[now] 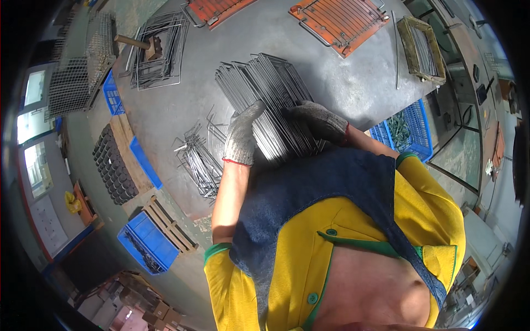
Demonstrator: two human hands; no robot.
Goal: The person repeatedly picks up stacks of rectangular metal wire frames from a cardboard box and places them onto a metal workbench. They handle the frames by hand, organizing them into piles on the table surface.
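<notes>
On the grey metal table (193, 102) in front of me sits a thick stack of bent wire frames (270, 99), its upper end pointing away from me. My left hand (243, 132), in a grey knit glove with a red cuff, presses along the stack's left side with fingers together. From the right, my gloved right hand (320, 118) grips the opposite side. The stack lies between both palms, and its near end is partly hidden by my dark blue apron (326, 171). Left of my left hand is a loose pile of smaller bent wire pieces (199, 160).
Rectangular wire frames (165, 60) lie at the far left with a wooden-handled hammer (132, 42) on them. Two orange slotted jigs (339, 22) stand along the back. At right are a rod-filled wooden box (422, 49) and a blue crate (417, 129). Another blue crate (149, 237) stands lower left.
</notes>
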